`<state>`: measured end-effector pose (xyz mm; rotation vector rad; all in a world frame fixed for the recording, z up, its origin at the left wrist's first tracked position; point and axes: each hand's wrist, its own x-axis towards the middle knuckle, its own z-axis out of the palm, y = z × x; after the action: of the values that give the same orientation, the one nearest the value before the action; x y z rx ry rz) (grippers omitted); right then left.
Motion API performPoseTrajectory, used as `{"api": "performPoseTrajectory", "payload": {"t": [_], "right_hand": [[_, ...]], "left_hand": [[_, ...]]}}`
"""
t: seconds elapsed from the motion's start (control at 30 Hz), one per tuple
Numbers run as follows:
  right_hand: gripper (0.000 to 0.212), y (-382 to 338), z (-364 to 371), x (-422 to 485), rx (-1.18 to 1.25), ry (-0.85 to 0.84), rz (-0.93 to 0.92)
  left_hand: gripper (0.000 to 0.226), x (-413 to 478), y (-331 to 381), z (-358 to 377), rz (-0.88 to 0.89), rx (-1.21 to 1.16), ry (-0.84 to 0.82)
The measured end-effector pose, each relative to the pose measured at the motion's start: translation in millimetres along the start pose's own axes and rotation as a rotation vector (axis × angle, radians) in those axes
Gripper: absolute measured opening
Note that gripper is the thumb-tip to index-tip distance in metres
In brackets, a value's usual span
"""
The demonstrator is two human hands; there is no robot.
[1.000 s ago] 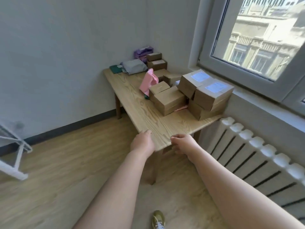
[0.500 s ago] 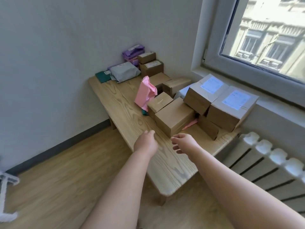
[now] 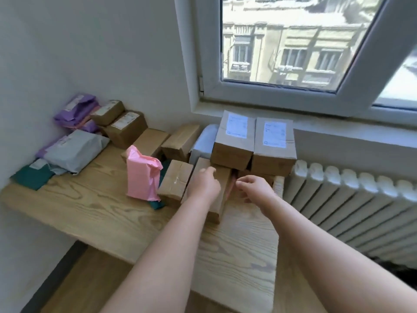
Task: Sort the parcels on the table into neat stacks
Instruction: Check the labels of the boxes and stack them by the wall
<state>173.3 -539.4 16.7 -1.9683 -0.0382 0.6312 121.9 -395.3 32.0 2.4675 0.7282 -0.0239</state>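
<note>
Left hand (image 3: 203, 185) over a brown box (image 3: 223, 190) lying lengthwise toward the window (image 3: 282, 41).

pink mailer (image 3: 142, 175), brown boxes (image 3: 232, 143), wood-grain table (image 3: 90, 211)

I see a white-framed window (image 3: 259, 96) above a white ribbed radiator (image 3: 352, 204) on my right. A yellowish building (image 3: 300, 53) shows through the glass. Wood floor (image 3: 85, 283) lies at lower left.

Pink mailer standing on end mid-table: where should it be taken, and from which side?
Probably pinch the pink mailer across its upper part, coming from above and the left, over the bare table. It stands on end and is thin, so thumb and fingers can span it. A small brown box sits close on its right, blocking that side.
</note>
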Motion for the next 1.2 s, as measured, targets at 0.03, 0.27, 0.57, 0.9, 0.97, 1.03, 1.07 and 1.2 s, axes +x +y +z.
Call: {"api": "performPoseTrajectory", "payload": {"t": [0.03, 0.27, 0.57, 0.9, 0.97, 1.03, 1.07, 1.2], "right_hand": [[0.012, -1, -6, 1, 0.009, 0.042, -0.006], [0.017, -5, -82, 21, 0.068, 0.316, 0.0], [0.047, 4, -154, 84, 0.004, 0.474, 0.071], [0.07, 27, -151, 130, 0.238, 0.1, 0.248], [0.063, 28, -151, 129, 0.263, 0.088, 0.231], [0.053, 27, -152, 127, 0.28, 0.089, 0.205], [0.049, 26, -153, 125, 0.285, 0.086, 0.191], [0.045, 26, -160, 117, 0.279, 0.1, 0.144]], "left_hand": [[0.044, 7, 7, -1, 0.037, -0.003, 0.001], [0.042, 47, 78, 15, 0.238, -0.072, -0.056], [0.034, 98, 139, 48, 0.307, 0.242, -0.058], [0.041, 107, 154, 73, 0.274, 0.465, -0.008], [0.039, 108, 156, 73, 0.258, 0.42, -0.002], [0.038, 107, 158, 71, 0.239, 0.332, -0.005], [0.038, 105, 159, 68, 0.229, 0.28, -0.012], [0.047, 100, 167, 61, 0.173, -0.013, -0.081]]}}
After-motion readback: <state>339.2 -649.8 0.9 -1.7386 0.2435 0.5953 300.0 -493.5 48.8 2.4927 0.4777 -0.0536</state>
